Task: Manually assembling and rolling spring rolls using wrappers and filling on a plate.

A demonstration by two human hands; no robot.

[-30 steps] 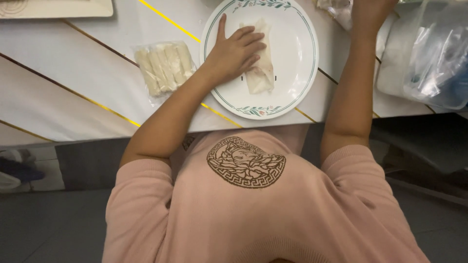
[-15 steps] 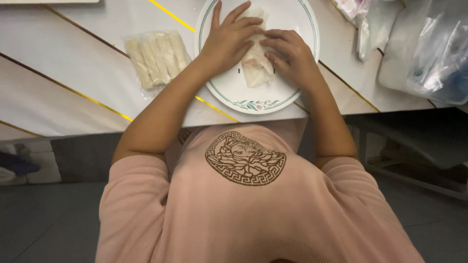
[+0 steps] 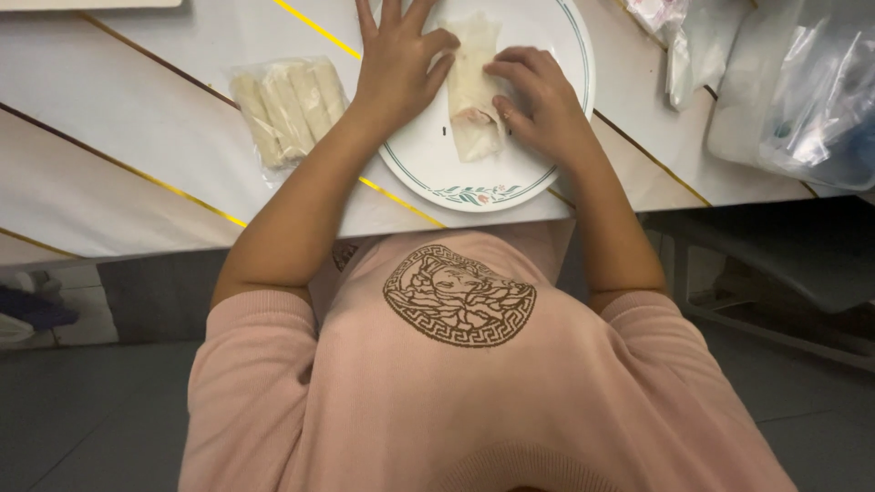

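There are two hands, one plate, one wrap on the plate, and one clear bag with four pale rolls [image 3: 290,111] inside it. More clear plastic bags [image 3: 802,87] lie at the far right.

The left hand [image 3: 394,68] lies flat with its fingers spread wide. Its thumb touches the left edge of the wrap [image 3: 474,87]. The right hand [image 3: 538,105] has its fingers bent and close together, and the tips press on the right side of the wrap. Neither hand lifts it.

The wrap is thin, pale and soft. It is folded into a long roll that lies in the middle of the plate [image 3: 565,36], between the two hands. A bit of pink filling shows near its lower end.

The plate is round and white, with a thin dark ring and small leaves and flowers painted on the rim. It sits near the edge of the table [image 3: 109,146], just right of the bag of rolls.

The table is white with thin gold and dark lines running across it. Below it the floor [image 3: 91,410] is grey and dim. The person wears a pink top [image 3: 456,392] with a round brown picture on it.
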